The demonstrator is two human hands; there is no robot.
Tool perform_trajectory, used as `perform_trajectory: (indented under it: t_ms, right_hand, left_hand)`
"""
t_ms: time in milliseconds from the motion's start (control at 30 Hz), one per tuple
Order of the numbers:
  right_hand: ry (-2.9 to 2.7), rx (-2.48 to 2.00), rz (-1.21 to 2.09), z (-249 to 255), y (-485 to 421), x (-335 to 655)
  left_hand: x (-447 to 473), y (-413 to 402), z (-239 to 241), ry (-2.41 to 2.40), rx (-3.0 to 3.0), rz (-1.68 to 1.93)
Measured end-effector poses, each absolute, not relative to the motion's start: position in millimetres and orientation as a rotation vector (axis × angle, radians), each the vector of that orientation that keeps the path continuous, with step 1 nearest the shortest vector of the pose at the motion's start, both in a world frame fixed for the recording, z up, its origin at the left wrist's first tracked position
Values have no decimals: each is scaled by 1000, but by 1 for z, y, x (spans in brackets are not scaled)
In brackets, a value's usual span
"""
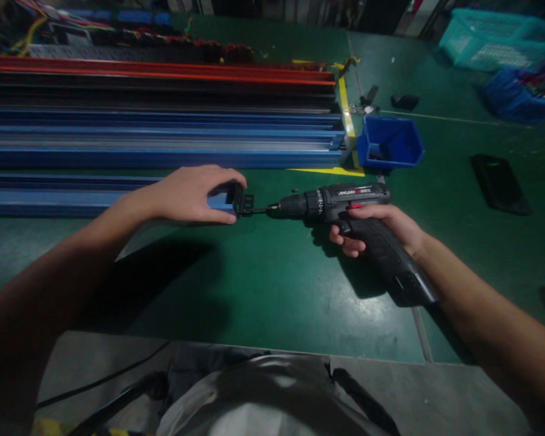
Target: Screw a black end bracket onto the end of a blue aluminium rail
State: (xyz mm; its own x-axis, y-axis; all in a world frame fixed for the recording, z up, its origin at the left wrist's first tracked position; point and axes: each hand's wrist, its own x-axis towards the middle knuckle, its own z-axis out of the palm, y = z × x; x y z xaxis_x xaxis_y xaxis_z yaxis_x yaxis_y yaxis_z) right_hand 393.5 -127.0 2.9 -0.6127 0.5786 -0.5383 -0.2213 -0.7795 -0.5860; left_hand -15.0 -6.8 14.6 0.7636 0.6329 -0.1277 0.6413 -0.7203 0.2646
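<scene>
My left hand is wrapped over the right end of a long blue metal profile, thumb on the near side and fingers on the far side. A black end bracket sits at that end between my fingertips. My right hand grips a black cordless drill by its handle, with a finger near the trigger. The drill lies level and points left. Its long thin bit reaches the bracket; the exact contact spot is too small to make out.
Several blue profiles and red ones lie stacked behind. At their right end stands a blue bin. A black phone-like device, a blue basket and a teal crate are to the right. Wiring lies back left.
</scene>
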Motion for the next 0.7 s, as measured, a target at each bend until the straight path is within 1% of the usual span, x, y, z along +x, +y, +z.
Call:
perform_trajectory:
  t_ms: [700]
  right_hand:
    - [-617,-999,2386,1,-127,392]
  left_hand:
    - [-14,-7,15,987,2669,-43]
